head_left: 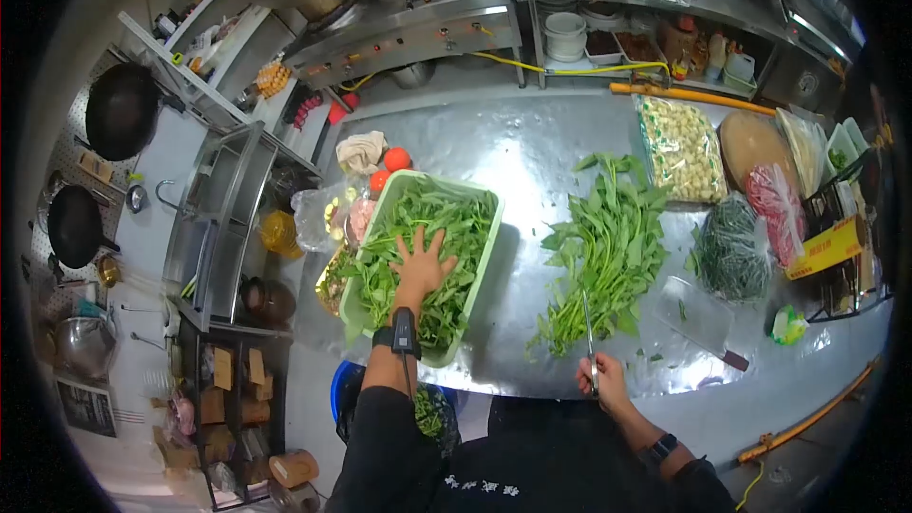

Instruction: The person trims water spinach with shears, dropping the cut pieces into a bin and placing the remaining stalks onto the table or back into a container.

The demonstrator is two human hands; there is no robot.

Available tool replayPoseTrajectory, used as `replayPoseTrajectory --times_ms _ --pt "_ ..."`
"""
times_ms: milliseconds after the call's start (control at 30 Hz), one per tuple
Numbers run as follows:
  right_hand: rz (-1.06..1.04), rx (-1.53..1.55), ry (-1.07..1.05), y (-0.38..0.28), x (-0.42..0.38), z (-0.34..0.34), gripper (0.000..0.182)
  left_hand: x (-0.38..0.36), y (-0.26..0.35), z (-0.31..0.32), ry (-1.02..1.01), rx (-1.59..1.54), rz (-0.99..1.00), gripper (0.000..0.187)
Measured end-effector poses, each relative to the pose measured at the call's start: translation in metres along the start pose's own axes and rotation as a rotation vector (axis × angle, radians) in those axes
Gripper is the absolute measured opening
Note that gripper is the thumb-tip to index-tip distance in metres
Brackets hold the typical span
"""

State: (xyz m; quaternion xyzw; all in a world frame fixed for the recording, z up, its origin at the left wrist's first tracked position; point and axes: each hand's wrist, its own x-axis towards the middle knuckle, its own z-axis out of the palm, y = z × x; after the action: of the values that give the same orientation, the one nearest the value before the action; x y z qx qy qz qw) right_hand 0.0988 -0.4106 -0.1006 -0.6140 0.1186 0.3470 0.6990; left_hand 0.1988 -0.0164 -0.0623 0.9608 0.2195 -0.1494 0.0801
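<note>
Left hand [421, 264] spread flat on cut greens [427, 247] in green tub [484, 228], centre-left of frame.
Right hand [600, 382] closed round knife [588, 337] at lower centre, near loose bunch [608, 247] on table [532, 142]. Probably light, floppy, bruisable; best scooped from underneath.

Steel counter [532, 147] is the landmark. At its back right edge, a clear bag of garlic cloves [680, 149]. Right of that, a bag of green beans [730, 249] and a red-filled bag [777, 208]. Cleaver [701, 319] lies near the front right. Two tomatoes [389, 167] sit at the back left corner.
</note>
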Motion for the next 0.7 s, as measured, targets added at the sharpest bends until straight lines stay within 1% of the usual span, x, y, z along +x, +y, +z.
replayPoseTrajectory --times_ms 100,233,333,400,467,567,633,667,700 --pt "-0.049 0.027 0.001 -0.008 -0.004 0.0 0.022 -0.007 0.002 -0.001 0.025 0.026 -0.002 0.069" --pt "-0.095 0.057 0.054 -0.008 -0.005 -0.017 0.022 -0.023 0.005 -0.022 -0.024 0.028 -0.004 0.074" --pt "-0.115 0.114 0.059 -0.009 -0.011 -0.035 0.022 -0.016 -0.013 -0.035 -0.054 -0.023 0.079 0.072" --pt "-0.149 0.123 0.049 -0.009 -0.018 -0.046 0.023 -0.027 -0.013 -0.055 0.09 -0.063 0.134 0.064" --pt "-0.173 0.133 0.056 -0.008 -0.019 -0.056 0.024 -0.02 -0.025 -0.06 0.528 -0.011 0.331 0.047" --pt "-0.171 0.13 0.089 -0.008 -0.022 -0.068 0.026 -0.045 0.005 -0.082 0.853 -0.016 0.256 0.032" --pt "-0.146 0.135 0.085 -0.006 -0.024 -0.076 0.027 -0.064 0.035 -0.074 0.778 -0.188 0.294 0.026" --pt "-0.149 0.127 0.081 -0.006 -0.024 -0.079 0.027 -0.074 0.056 -0.067 0.745 -0.276 0.307 0.023" --pt "-0.153 0.119 0.076 -0.006 -0.023 -0.082 0.027 -0.09 0.089 -0.051 0.735 -0.44 0.361 0.018"
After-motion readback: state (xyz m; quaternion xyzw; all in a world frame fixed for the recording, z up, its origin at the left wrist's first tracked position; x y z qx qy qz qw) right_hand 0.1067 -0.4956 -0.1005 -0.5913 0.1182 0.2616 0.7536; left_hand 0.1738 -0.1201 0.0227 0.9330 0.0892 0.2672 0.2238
